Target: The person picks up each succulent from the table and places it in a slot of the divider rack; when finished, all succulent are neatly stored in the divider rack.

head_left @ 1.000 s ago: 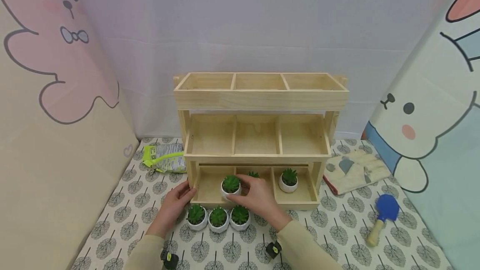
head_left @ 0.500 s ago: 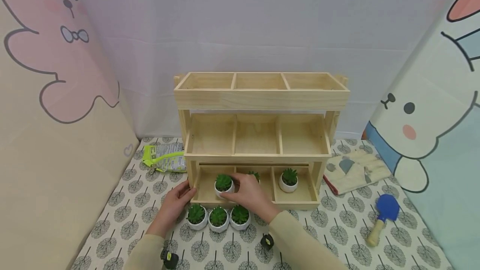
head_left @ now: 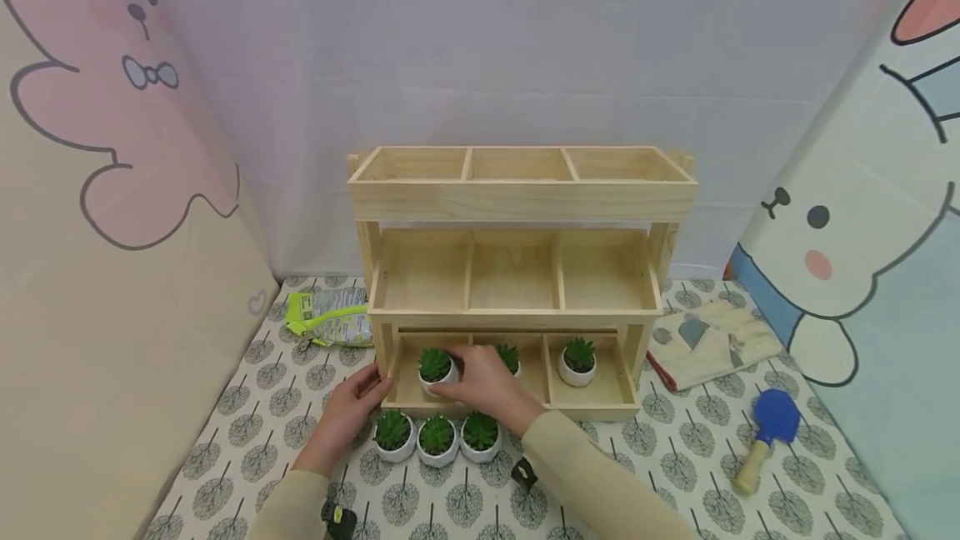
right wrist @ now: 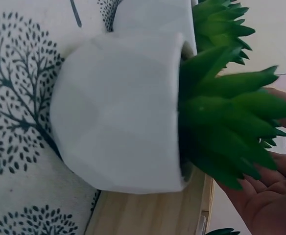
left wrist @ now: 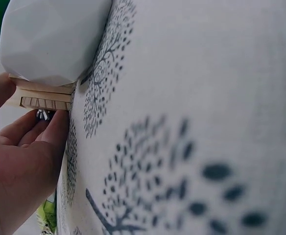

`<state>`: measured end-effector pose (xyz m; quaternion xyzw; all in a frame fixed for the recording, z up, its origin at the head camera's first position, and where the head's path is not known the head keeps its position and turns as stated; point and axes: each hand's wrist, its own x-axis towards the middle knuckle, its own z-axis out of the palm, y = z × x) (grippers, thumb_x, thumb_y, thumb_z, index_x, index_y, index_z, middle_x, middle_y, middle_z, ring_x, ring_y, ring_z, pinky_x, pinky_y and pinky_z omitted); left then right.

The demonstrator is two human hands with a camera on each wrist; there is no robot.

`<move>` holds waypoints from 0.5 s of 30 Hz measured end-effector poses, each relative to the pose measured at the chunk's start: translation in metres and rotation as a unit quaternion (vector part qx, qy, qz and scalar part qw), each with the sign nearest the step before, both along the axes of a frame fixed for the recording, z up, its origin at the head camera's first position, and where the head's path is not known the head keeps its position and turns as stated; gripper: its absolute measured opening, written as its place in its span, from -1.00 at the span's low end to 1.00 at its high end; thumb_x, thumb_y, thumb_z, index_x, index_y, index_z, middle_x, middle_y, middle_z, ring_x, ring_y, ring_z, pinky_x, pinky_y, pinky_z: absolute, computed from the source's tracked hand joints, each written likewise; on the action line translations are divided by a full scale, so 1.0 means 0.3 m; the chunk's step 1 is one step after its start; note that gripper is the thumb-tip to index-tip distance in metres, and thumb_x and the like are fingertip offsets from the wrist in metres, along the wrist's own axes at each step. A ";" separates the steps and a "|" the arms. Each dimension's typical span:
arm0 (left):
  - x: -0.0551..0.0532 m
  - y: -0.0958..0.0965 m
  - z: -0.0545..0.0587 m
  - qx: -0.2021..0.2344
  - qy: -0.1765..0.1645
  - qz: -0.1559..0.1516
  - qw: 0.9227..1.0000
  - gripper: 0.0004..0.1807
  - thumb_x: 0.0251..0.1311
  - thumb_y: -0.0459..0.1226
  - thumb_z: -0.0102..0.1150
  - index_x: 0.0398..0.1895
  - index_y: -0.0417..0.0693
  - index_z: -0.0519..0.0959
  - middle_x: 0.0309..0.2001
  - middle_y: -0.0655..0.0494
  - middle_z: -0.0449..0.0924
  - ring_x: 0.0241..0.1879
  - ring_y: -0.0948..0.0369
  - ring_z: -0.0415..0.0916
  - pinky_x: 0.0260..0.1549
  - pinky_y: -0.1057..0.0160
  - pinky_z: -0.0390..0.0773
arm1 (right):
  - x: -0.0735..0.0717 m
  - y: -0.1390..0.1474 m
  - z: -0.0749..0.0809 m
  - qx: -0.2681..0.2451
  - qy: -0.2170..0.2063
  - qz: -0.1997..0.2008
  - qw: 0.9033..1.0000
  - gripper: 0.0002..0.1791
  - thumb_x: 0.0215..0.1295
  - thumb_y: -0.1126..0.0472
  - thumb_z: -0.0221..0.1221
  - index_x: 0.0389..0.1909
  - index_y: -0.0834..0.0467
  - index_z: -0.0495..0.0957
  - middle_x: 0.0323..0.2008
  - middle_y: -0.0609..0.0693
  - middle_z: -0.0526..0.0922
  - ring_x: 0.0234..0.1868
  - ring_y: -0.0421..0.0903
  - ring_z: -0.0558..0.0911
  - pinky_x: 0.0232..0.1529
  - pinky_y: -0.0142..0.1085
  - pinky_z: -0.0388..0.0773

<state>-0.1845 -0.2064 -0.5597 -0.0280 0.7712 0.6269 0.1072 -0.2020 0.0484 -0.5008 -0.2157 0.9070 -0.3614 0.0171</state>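
held pot (head_left: 435, 368) shifted left, in or over bottom-left compartment (head_left: 406, 369). our right hand (head_left: 482, 377) pinches it; our left hand (head_left: 349, 408) grips shelf (head_left: 522, 202). early release could tip it; low withdrawal, knock front pots (head_left: 437, 441).

A bag (head_left: 328, 317) is lying at left; what looks like a glove (head_left: 708, 344) is resting at right, near a trowel (head_left: 772, 422).

I see spiky green succulents (head_left: 436, 434) in faceted white pots (head_left: 438, 458), a pale three-tier wooden shelf (head_left: 522, 202), a white cloth tabletop (head_left: 442, 487) patterned with grey trees (head_left: 400, 501).
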 end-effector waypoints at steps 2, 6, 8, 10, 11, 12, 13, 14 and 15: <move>0.002 0.001 0.001 0.004 -0.001 0.004 1.000 -0.31 0.55 -0.12 0.19 0.60 -0.18 0.24 0.50 -0.28 0.30 0.41 -0.16 0.38 0.35 -0.05 0.47 | -0.006 -0.009 -0.001 0.010 0.005 0.002 1.000 -0.32 0.17 -0.08 0.54 0.26 0.16 0.66 -0.07 0.02 0.79 -0.18 -0.17 0.72 -0.08 -0.30 0.71; 0.003 0.002 0.001 0.006 -0.002 0.005 1.000 -0.31 0.54 -0.11 0.19 0.60 -0.16 0.25 0.50 -0.26 0.32 0.41 -0.14 0.39 0.35 -0.03 0.48 | -0.015 -0.027 -0.003 0.014 0.004 0.005 1.000 -0.32 0.16 -0.06 0.55 0.25 0.17 0.66 0.00 0.04 0.78 -0.04 -0.10 0.73 0.07 -0.25 0.69; 0.002 0.001 0.000 0.004 0.000 0.002 1.000 -0.30 0.54 -0.11 0.19 0.61 -0.17 0.24 0.50 -0.27 0.31 0.42 -0.14 0.37 0.36 -0.03 0.47 | -0.020 -0.036 -0.006 0.014 0.001 0.006 1.000 -0.34 0.16 -0.04 0.55 0.24 0.16 0.66 -0.02 0.03 0.78 -0.04 -0.10 0.73 0.06 -0.26 0.69; 0.002 0.000 0.002 0.003 0.001 -0.002 1.000 -0.29 0.54 -0.09 0.19 0.61 -0.18 0.23 0.50 -0.28 0.30 0.44 -0.14 0.34 0.37 -0.04 0.45 | -0.026 -0.045 -0.009 0.015 0.005 0.011 1.000 -0.36 0.16 -0.03 0.55 0.22 0.14 0.67 -0.02 0.00 0.78 -0.04 -0.11 0.72 0.06 -0.28 0.68; 0.001 0.000 0.001 0.001 0.001 -0.001 1.000 -0.29 0.54 -0.09 0.19 0.61 -0.18 0.24 0.50 -0.28 0.30 0.45 -0.14 0.33 0.37 -0.04 0.44 | -0.029 -0.049 -0.012 0.017 0.006 0.013 1.000 -0.37 0.16 -0.03 0.55 0.22 0.13 0.67 -0.02 -0.01 0.77 -0.03 -0.12 0.72 0.07 -0.28 0.67; 0.000 0.000 0.000 0.001 0.001 0.000 1.000 -0.29 0.54 -0.09 0.19 0.61 -0.19 0.24 0.50 -0.28 0.30 0.45 -0.14 0.33 0.37 -0.03 0.44 | -0.032 -0.054 -0.015 0.020 0.009 0.016 1.000 -0.37 0.16 -0.03 0.55 0.22 0.11 0.67 -0.01 -0.02 0.77 -0.02 -0.11 0.71 0.08 -0.29 0.67; -0.001 0.000 -0.001 0.000 0.001 0.001 1.000 -0.29 0.54 -0.09 0.19 0.60 -0.19 0.24 0.50 -0.28 0.30 0.45 -0.13 0.32 0.38 -0.03 0.43 | -0.035 -0.058 -0.019 0.020 0.011 0.018 1.000 -0.37 0.16 -0.03 0.55 0.23 0.10 0.66 0.01 -0.03 0.76 0.00 -0.11 0.71 0.11 -0.28 0.66; -0.003 0.000 -0.003 0.000 0.000 0.002 1.000 -0.28 0.54 -0.09 0.19 0.60 -0.19 0.24 0.50 -0.28 0.30 0.45 -0.13 0.32 0.38 -0.03 0.43 | -0.038 -0.061 -0.023 0.021 0.014 0.021 0.999 -0.37 0.15 -0.03 0.56 0.23 0.09 0.66 0.02 -0.03 0.76 0.01 -0.11 0.71 0.12 -0.28 0.65; -0.003 0.001 -0.004 0.001 -0.002 0.004 1.000 -0.28 0.53 -0.08 0.20 0.60 -0.18 0.24 0.50 -0.27 0.30 0.45 -0.13 0.32 0.38 -0.03 0.43 | -0.040 -0.065 -0.025 0.022 0.018 0.022 0.999 -0.37 0.15 -0.02 0.56 0.23 0.09 0.66 0.03 -0.03 0.75 0.03 -0.10 0.70 0.14 -0.27 0.64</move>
